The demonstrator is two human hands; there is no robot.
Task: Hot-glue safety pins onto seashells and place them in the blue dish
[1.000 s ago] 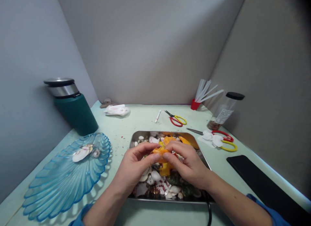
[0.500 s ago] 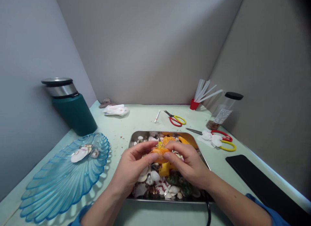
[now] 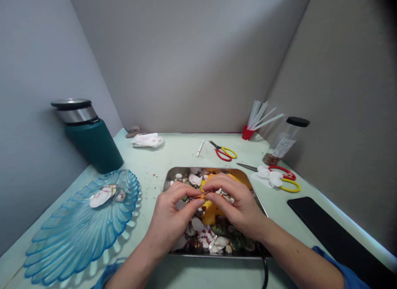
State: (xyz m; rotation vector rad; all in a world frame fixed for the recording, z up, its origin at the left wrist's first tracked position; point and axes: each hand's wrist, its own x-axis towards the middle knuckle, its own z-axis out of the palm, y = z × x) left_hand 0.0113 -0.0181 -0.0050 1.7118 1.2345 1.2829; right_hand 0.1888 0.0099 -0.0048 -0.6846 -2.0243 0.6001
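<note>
Between both hands, over a metal tray (image 3: 166, 178) of seashells, is a small orange shell (image 3: 203, 196) seen almost edge-on. My left hand (image 3: 173, 210) pinches its left end between thumb and fingertips. On the right end, my right hand (image 3: 237, 202) grips in the same way, and the fingers hide most of the shell. Below them in the tray lie a yellow piece (image 3: 210, 214), a white shell (image 3: 197, 225), a red-and-white ribbed shell (image 3: 205, 238) and dark green shells (image 3: 237, 238).
A blue scalloped glass dish (image 3: 77, 235) with a few shells stands left, before a green bottle (image 3: 93, 144). Behind the tray lie scissors (image 3: 226, 153) and a marker (image 3: 200, 148). Rightward are more scissors (image 3: 290, 185), tissue (image 3: 269, 176), a jar (image 3: 283, 142) and a black slab (image 3: 328, 231).
The orange shell has been tilted from showing its broad face to nearly edge-on. Both hands stay on it, with the right fingers curled further over.
</note>
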